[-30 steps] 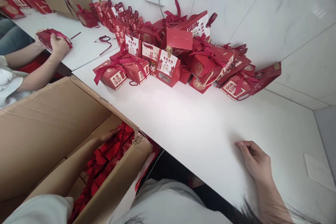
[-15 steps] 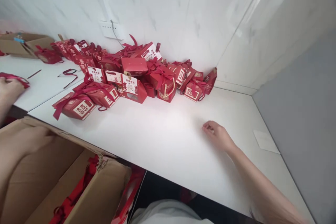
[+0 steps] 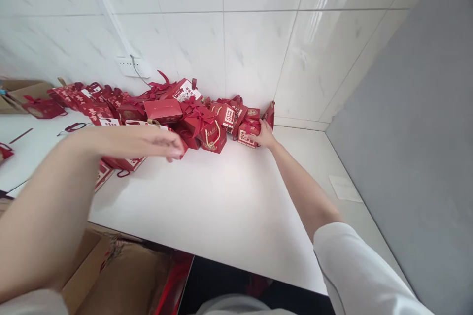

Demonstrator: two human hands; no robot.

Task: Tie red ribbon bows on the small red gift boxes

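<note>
My right hand [image 3: 265,134] is at the right end of a row of red gift boxes. Its fingers are round the near side of a small red gift box [image 3: 248,133] with a cream label and a dark red ribbon. My left hand [image 3: 158,143] reaches across in front of the pile, slightly blurred, fingers stretched out and nothing visible in them. Behind it, a red box with a twisted rope handle [image 3: 213,137] stands by a plain red box [image 3: 162,110]. My left forearm hides part of the boxes at the left.
A white table [image 3: 221,206] runs along a tiled wall [image 3: 254,49], with a grey panel [image 3: 414,147] at the right. Below its front edge is an open cardboard box [image 3: 125,275]. Another carton [image 3: 33,93] stands far left, and a wall socket [image 3: 133,66] is behind the pile.
My right hand has moved from the bare tabletop to the gift box at the right end. My left hand has risen from above the carton to the pile. The view has shifted right and up.
</note>
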